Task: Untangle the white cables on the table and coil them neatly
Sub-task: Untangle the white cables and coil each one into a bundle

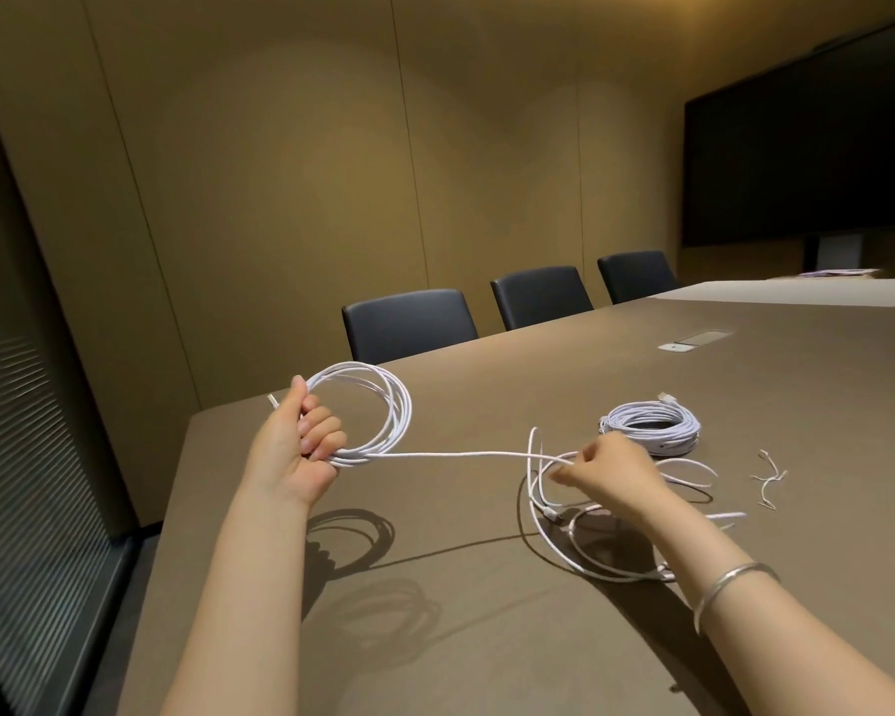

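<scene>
Left hand [301,441] raised above the worktop [487,638], fingers [321,426] clenched round a part-made coil [368,416] of white cable. From that coil a taut strand [456,454] runs roughly level, left to right, to the right hand [605,475], which pinches it between thumb and fingers. Remaining loose cable [580,540] lies in slack loops on the worktop directly under and just beside the right hand, so right hand is nearer the slack. Finished coil [652,428] sits on the worktop just behind the right hand. Twist ties [768,480] lie to its right. Next loop likely means carrying the strand leftward to the held coil.
</scene>
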`<action>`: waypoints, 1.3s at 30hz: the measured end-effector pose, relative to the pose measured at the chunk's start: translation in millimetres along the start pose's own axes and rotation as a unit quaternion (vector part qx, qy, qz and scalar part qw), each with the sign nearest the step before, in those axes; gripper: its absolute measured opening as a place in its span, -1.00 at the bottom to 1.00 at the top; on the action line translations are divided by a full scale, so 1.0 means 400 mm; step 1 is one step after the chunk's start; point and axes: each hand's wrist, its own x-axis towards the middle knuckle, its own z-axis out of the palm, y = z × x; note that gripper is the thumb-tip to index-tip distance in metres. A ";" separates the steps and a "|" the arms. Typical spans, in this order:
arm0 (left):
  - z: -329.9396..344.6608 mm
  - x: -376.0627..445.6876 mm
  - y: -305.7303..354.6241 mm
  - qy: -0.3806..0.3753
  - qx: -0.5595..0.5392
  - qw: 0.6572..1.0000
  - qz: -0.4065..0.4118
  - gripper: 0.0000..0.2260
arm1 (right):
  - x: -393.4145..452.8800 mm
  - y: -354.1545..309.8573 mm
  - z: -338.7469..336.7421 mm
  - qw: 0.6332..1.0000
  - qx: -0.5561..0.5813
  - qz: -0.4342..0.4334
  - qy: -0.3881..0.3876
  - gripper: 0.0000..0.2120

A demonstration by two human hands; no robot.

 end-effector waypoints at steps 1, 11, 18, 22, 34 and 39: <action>-0.001 0.002 -0.002 0.009 -0.003 1.000 0.006 -0.61 | 0.002 0.007 -0.010 1.000 0.003 -0.001 0.024 -0.67; 0.023 0.007 -0.050 0.095 0.157 0.976 0.117 -0.64 | -0.025 -0.077 -0.039 0.846 0.523 -0.023 -0.101 -0.84; 0.103 -0.032 -0.129 -0.038 0.314 0.940 0.126 -0.62 | -0.090 -0.161 -0.022 0.749 0.633 -0.075 -0.179 -0.71; 0.157 -0.068 -0.180 -0.112 0.369 0.915 0.120 -0.56 | -0.114 -0.175 -0.015 0.790 0.567 -0.126 -0.195 -0.57; 0.165 -0.081 -0.195 -0.123 0.441 0.881 0.121 -0.52 | -0.103 -0.164 0.001 0.813 0.536 -0.141 -0.178 -0.44; 0.149 -0.062 -0.162 -0.091 0.372 0.916 0.120 -0.46 | -0.086 -0.143 0.035 0.916 0.337 -0.194 -0.097 -0.74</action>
